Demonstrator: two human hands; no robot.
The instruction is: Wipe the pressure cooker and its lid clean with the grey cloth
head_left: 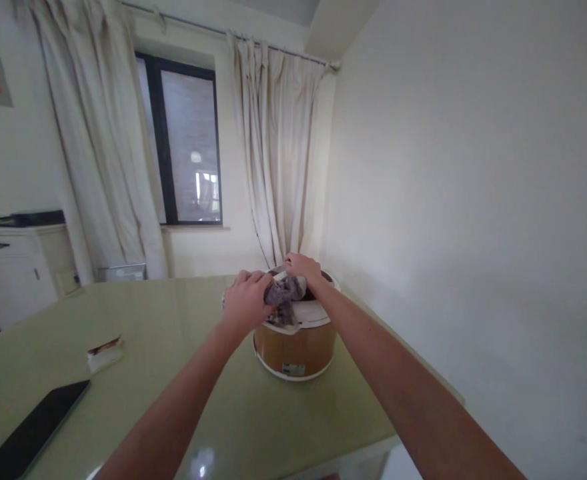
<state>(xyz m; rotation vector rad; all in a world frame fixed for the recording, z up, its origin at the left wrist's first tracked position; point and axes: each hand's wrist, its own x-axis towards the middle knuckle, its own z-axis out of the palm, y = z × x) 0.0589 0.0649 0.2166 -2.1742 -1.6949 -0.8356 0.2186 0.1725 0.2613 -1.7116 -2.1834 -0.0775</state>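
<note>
A round brown cooker pot with a white rim (296, 350) stands on the pale green table (173, 333) toward its far right side. My left hand (246, 300) is closed around a crumpled grey-purple cloth (284, 293) that lies on the pot's white top. My right hand (302, 267) curls over the far edge of the pot's top, gripping what looks like the lid or rim. Both forearms reach forward from the bottom of the view.
A dark flat tablet (33, 430) lies at the table's near left. A small wrapped packet (104, 352) sits beyond it. A white cabinet (13, 273) stands at left. Curtains (278, 153) frame a dark window (186, 140). A bare wall is close on the right.
</note>
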